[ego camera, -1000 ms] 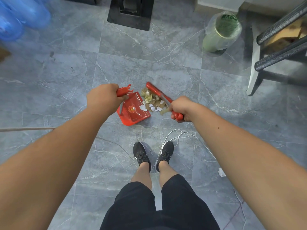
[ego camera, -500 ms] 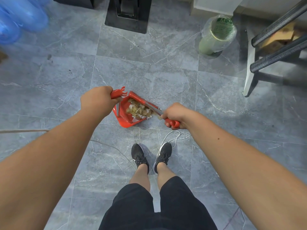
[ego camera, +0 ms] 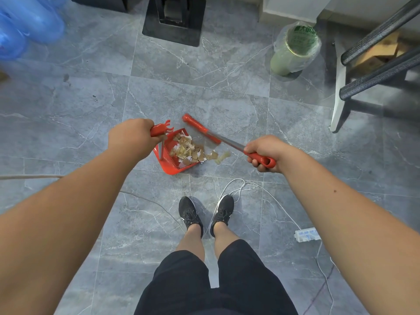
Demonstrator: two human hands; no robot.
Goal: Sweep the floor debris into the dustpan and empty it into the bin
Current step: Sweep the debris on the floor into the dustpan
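A red dustpan (ego camera: 169, 163) rests on the grey tiled floor in front of my feet, and my left hand (ego camera: 130, 138) grips its red handle. Brown and white debris (ego camera: 188, 151) fills the pan and spills over its right lip onto the tile, where a few scraps (ego camera: 219, 156) lie loose. My right hand (ego camera: 264, 152) is closed around the red grip of a long-handled red broom (ego camera: 200, 128), whose head sits just beyond and to the right of the pan. A green bin (ego camera: 294, 50) lined with a clear plastic bag stands at the far right.
A white cable (ego camera: 234, 189) loops across the floor by my shoes and runs to a power strip (ego camera: 306, 235) on the right. A chair (ego camera: 368, 71) stands far right, a black base (ego camera: 173, 21) at the top, and blue plastic bags (ego camera: 25, 26) top left.
The broom head has swung out of the pan, back and to the right. Some debris sits outside the pan's lip again. My right hand moved right; the left barely shifted.
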